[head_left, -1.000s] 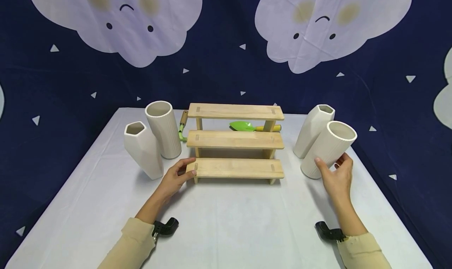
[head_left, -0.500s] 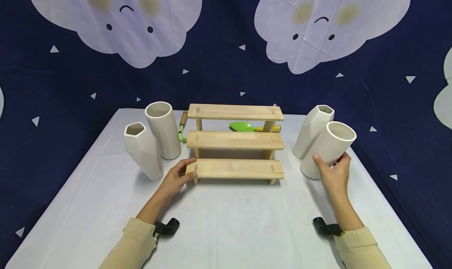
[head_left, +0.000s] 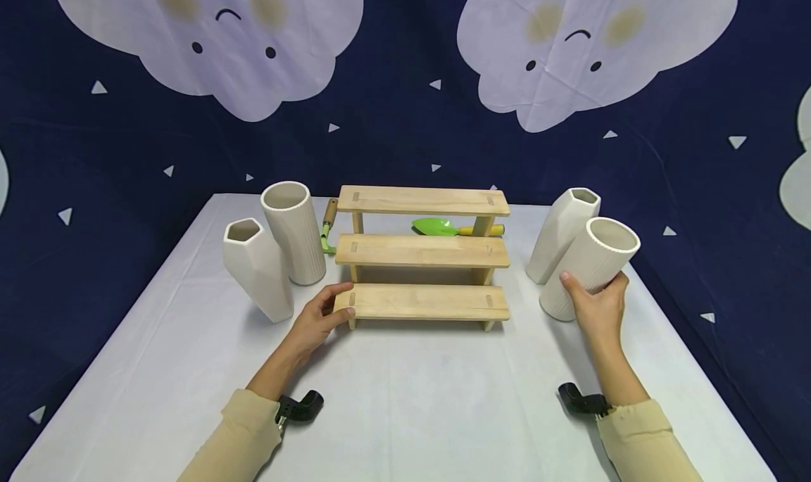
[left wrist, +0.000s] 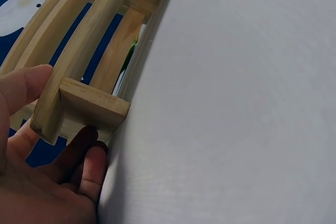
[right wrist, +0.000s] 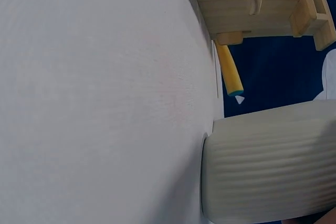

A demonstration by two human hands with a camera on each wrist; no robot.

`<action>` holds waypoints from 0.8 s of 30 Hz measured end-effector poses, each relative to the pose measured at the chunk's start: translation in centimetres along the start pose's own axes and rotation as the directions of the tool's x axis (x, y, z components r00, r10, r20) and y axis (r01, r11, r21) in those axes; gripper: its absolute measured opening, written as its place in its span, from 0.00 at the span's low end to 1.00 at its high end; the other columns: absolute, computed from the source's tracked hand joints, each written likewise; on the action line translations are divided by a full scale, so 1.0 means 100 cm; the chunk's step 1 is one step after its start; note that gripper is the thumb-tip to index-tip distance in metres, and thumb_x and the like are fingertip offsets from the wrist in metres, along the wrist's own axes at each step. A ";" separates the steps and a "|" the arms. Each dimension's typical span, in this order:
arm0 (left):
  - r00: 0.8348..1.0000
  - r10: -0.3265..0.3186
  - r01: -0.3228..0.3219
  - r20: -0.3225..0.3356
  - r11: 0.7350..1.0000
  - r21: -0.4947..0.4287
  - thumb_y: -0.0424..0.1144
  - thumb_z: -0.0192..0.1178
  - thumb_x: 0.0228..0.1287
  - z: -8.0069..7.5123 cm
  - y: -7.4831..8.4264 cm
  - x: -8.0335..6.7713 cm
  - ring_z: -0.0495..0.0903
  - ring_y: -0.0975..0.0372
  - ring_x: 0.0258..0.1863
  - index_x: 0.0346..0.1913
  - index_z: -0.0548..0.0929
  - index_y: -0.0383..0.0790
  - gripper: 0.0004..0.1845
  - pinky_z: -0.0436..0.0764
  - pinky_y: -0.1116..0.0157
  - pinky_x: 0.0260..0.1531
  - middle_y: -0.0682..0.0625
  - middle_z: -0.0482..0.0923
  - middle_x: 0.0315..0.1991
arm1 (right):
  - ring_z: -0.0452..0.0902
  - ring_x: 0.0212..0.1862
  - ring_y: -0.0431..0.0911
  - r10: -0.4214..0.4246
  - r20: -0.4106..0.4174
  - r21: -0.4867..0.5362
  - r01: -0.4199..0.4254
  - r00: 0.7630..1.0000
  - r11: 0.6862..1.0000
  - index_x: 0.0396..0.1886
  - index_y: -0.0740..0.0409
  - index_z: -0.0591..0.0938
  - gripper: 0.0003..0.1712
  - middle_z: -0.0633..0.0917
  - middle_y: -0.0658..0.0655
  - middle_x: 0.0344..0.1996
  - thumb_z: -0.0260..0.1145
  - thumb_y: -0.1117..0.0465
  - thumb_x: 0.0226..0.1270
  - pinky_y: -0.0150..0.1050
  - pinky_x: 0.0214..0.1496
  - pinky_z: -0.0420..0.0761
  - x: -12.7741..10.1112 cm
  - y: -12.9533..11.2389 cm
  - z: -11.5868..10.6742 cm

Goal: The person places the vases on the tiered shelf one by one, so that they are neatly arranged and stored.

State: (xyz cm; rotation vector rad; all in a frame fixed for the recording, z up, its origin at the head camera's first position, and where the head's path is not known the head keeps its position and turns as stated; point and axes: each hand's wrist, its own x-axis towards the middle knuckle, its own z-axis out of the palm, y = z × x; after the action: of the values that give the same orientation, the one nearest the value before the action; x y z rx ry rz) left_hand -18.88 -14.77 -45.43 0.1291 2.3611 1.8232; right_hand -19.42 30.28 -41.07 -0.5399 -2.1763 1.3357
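A three-tier wooden stand [head_left: 421, 302] stands mid-table. My left hand [head_left: 315, 324] grips the left end of its lowest step. In the left wrist view the thumb [left wrist: 26, 88] lies against the step's board, and the other fingers [left wrist: 93, 171] curl beside the stand's leg. On the right, my right hand [head_left: 598, 312] holds a white ribbed cylindrical vase [head_left: 592, 257] low on its body, thumb in front and fingers round the far right side. The vase's base [right wrist: 210, 182] is at the tabletop. Close behind it stands a white faceted vase [head_left: 557, 236].
Left of the stand are another faceted white vase [head_left: 261, 274] and another ribbed one [head_left: 294, 236]. Behind the stand lie a green trowel [head_left: 435, 226] with a yellow handle and a small green tool [head_left: 328, 225] with a wooden handle. A white cloth [head_left: 431, 397] covers the table.
My right wrist and forearm have shifted slightly left and up, and the right fingers sit closer round the ribbed vase. The left hand, stand and vases have hardly moved.
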 end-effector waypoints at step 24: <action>1.000 -0.010 0.011 -0.024 1.000 0.006 0.38 0.62 0.60 0.001 0.000 0.003 0.69 0.59 0.49 0.64 0.69 0.46 0.28 0.68 0.66 0.47 0.42 0.70 0.57 | 0.67 0.60 0.51 0.052 -0.034 0.061 -0.050 0.998 0.997 0.66 0.54 0.58 0.47 0.70 0.59 0.59 0.73 0.52 0.50 0.48 0.64 0.64 0.002 -0.005 0.004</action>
State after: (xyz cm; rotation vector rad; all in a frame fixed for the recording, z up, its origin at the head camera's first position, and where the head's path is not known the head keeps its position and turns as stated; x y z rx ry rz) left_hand -19.10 -14.60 -45.52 0.0959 2.3792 1.8230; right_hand -19.80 29.90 -40.68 -0.5953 -2.0992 1.4034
